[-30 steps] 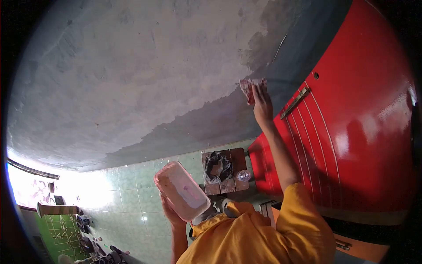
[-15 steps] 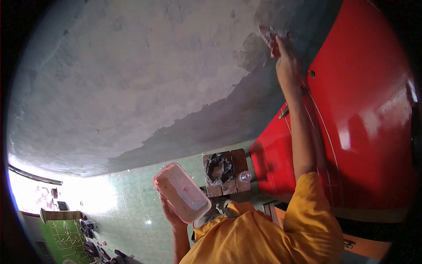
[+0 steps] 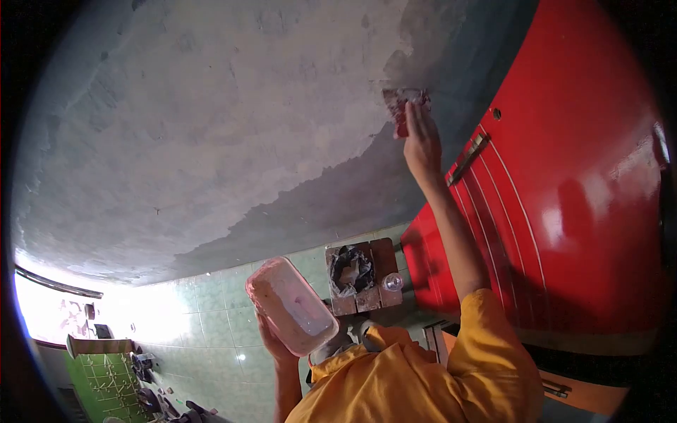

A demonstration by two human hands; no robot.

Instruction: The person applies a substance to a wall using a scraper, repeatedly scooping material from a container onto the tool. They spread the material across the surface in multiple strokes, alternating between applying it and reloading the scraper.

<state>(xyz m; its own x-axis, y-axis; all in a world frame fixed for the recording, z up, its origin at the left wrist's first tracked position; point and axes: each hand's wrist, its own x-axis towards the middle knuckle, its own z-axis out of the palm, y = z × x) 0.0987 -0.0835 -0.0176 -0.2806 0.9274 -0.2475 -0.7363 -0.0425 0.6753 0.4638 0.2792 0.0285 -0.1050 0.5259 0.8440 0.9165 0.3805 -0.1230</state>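
Patchy grey wall (image 3: 211, 106) spans our upper view. Our right hand (image 3: 423, 146) pinches a smeared scraper (image 3: 398, 106) against it; our left hand (image 3: 273, 343) clasps a pinkish tub (image 3: 270, 292).

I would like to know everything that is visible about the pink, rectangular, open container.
The pink, rectangular, open container looks like plastic, with rounded corners and a pale rim. Pinkish residue coats its left side; inside are pale smears and one pinker mark. It lies diagonally in view, its opening facing the camera. The bare left hand supports its lower left side, fingers partly hidden. It appears above the green tiled floor.
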